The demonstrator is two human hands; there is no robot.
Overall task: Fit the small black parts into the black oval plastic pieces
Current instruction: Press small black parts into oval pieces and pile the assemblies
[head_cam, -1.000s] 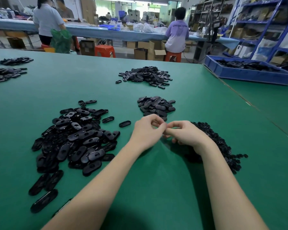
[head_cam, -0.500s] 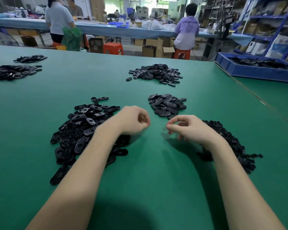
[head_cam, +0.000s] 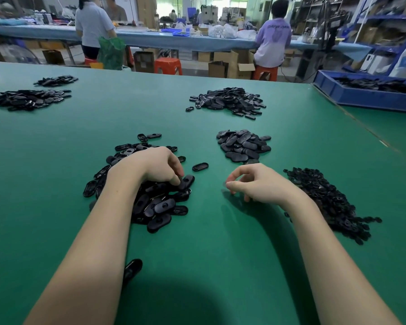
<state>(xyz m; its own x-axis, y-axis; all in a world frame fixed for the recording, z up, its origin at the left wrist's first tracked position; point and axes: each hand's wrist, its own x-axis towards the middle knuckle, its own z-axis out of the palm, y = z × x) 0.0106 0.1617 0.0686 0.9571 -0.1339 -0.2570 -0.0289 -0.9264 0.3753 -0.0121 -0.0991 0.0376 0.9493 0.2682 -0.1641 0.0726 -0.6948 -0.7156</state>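
Note:
A heap of black oval plastic pieces [head_cam: 157,205] lies on the green table under my left hand [head_cam: 155,164]. Its curled fingers reach down at the heap's right edge and pinch one oval piece [head_cam: 187,181]. My right hand [head_cam: 258,184] hovers just off the table to the right, fingers curled, thumb and forefinger tips close together. Whether it holds anything is hidden. The heap of small black parts [head_cam: 328,202] spreads right behind that wrist. A lone oval piece [head_cam: 200,167] lies between the two hands.
A smaller pile of ovals [head_cam: 244,146] sits beyond the hands, a bigger pile [head_cam: 227,100] farther back, and two piles [head_cam: 31,99] at far left. A blue bin [head_cam: 366,99] stands at back right. One oval [head_cam: 133,269] lies by my left forearm. People work at a far bench.
My hands, joined at the centre a second ago, have parted. The left hand swung left and dropped onto the oval heap; the right hand stayed in place with fingers curled.

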